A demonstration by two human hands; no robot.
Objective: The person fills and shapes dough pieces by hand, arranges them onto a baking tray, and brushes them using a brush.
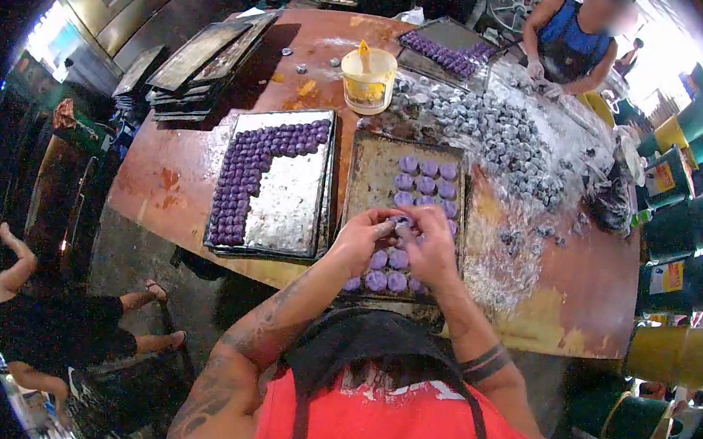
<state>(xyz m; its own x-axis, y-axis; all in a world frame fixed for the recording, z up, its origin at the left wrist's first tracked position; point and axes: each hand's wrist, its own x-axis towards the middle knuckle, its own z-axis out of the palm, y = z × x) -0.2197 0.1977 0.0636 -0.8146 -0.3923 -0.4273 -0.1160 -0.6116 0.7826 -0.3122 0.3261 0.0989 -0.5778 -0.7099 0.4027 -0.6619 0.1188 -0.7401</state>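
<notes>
Both hands meet over a dark tray [368,167] that bears rows of pale purple dough rounds [428,168]. My left hand [363,235] and my right hand [432,246] have their fingers closed together round one small purple dough piece [402,223]. The fingers hide part of it. More pale rounds lie beyond the hands and just below them. Left of this tray is a second tray [290,206], with glossy dark purple balls [238,186] packed along its left side and top and bare metal at the lower right.
A white bucket [367,89] with a yellow handle stands behind the trays. Many flour-dusted dark balls [498,136] cover the back right. Stacked trays [207,64] lie at the back left. A co-worker [576,39] works at the far right; another person [70,329] is at the lower left.
</notes>
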